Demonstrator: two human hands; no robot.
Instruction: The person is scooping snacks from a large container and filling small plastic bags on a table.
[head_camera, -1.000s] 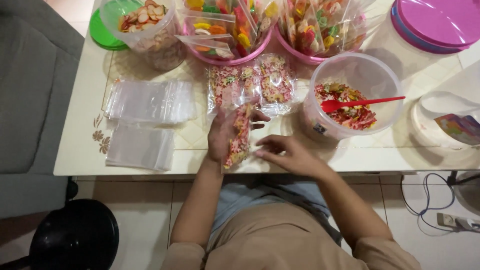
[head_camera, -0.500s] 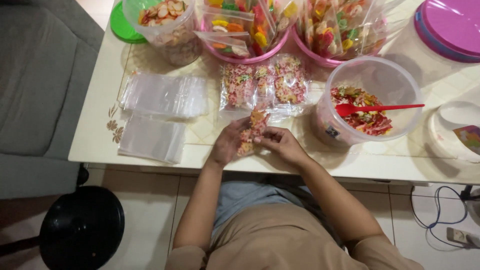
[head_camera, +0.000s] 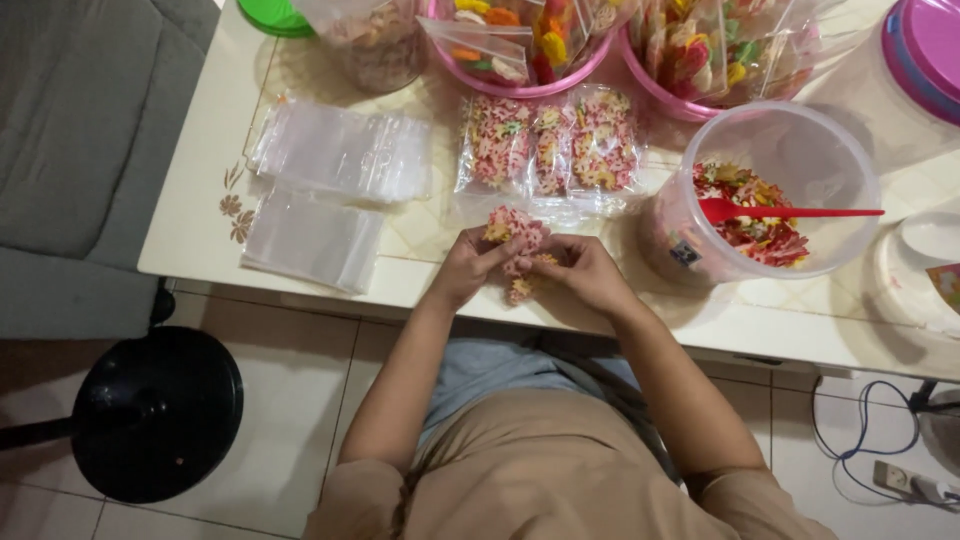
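Both hands, left hand (head_camera: 468, 268) and right hand (head_camera: 585, 272), pinch a small snack bag (head_camera: 514, 250) at the table (head_camera: 200, 170) edge, just below three filled bags (head_camera: 548, 145); clear tub (head_camera: 775, 200) with red spoon (head_camera: 790, 211) to its right.

Left hand (head_camera: 468, 265): forearm raised from the lap, fingers curled shut in a pinch. Right hand (head_camera: 590, 272): forearm angled inward, fingers bent, pinching, just beside the left hand.

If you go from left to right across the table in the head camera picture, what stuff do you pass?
Stack of empty clear bags → left hand → small bag of colourful snacks → right hand → clear tub of snacks → red spoon
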